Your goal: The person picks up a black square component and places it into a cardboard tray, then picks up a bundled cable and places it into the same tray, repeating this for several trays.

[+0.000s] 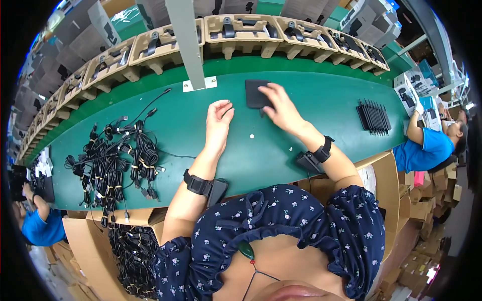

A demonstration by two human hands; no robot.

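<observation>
Head view: the right hand (pixel 282 111) lies flat over the near edge of a dark square pad (pixel 257 93) on the green surface (pixel 311 100), its fingers spread on the pad and pressing rather than gripping it. The left hand (pixel 218 120) hovers just left of the pad, fingers loosely curled, holding nothing that I can make out.

To do this well — judging by the pose — keep the pad pinned flat with the right palm while the left comes in to square it; a slide is safer than a lift.

Left of the pad lies a heap of bundled black cables (pixel 118 160). Behind the pad runs a curved row of tan moulded pulp trays (pixel 241 30) with black parts seated in them, and grey boxes stand beyond. Right of the pad sits a rack of thin black slabs (pixel 374 118); further right are white cartons (pixel 409 93). Brown cardboard boxes (pixel 85 236) stand below the surface — any labels are too small to tell.
</observation>
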